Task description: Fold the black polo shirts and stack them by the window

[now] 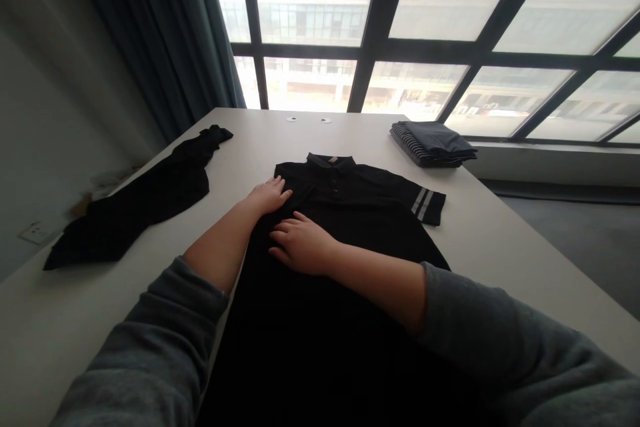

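A black polo shirt (360, 213) lies flat on the white table (500, 240), collar away from me, with grey stripes on its right sleeve (424, 204). Its left side looks folded in. My left hand (270, 196) rests flat on the shirt's left shoulder, fingers stretched out. My right hand (303, 244) lies palm down on the chest just below it, fingers loosely spread and pointing left. Neither hand grips the cloth. Both forearms are bare, with grey sleeves pushed up.
A second black garment (145, 203) lies crumpled along the table's left edge. A folded stack of dark, striped clothes (433, 143) sits at the far right corner. Two small white discs (309, 120) lie near the far edge, before a large window and dark curtain (165, 33).
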Available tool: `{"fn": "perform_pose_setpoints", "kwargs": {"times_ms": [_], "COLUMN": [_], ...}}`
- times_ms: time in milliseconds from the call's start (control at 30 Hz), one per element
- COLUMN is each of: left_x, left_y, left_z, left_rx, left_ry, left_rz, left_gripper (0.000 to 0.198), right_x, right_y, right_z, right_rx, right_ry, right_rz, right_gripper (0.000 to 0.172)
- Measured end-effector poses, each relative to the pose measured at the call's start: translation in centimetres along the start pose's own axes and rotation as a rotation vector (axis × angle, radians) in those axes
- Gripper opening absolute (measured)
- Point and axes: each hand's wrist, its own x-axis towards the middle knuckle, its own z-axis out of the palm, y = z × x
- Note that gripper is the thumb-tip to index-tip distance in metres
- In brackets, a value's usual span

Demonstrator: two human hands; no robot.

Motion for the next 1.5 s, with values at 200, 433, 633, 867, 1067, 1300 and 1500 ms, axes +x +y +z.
{"fn": "perform_pose_setpoints", "kwargs": {"times_ms": [200,433,633,867,1067,1300,1500], "left_x": [-0.1,0.1,-0.8,-1.7,-1.0,-1.0,-2.0], "left_y": [-0.4,-1.1,-0.2,14.1,27.2,28.8,30.1], "left_z": [0.7,0.9,0.0,3.6,9.2,10.7,11.3], "left_rx": [0.133,0.251,0.344,0.355,0.215,0.153,0.173], "left_ry": [-0.083,-0.087,-0.009,0.000,-0.068,-0.028,-0.130], "left_rz": [-0.056,-0.068,-0.085,0.307,0.363,0.353,0.445], "left_gripper": [0.076,0.074,0.064,0.058,0.067,0.062,0.062], "right_x": [-7.6,-21.1,-22.2,-21.6,-21.9,-20.4,-16.5], "right_y": [9.7,23.0,24.8,24.8,25.5,25.7,22.8], "right_z": [-1.5,-2.6,-2.5,-3.0,-2.8,-5.2,-7.5], "right_rx": [-0.028,-0.198,-0.043,-0.039,0.063,0.192,0.135], "right_ry": [0.083,0.099,0.025,0.197,0.372,0.745,0.741], "right_rz": [0.311,1.068,1.204,1.231,1.168,1.011,0.673], "right_gripper": [0.039,0.051,0.060,0.051,0.041,0.039,0.034]}}
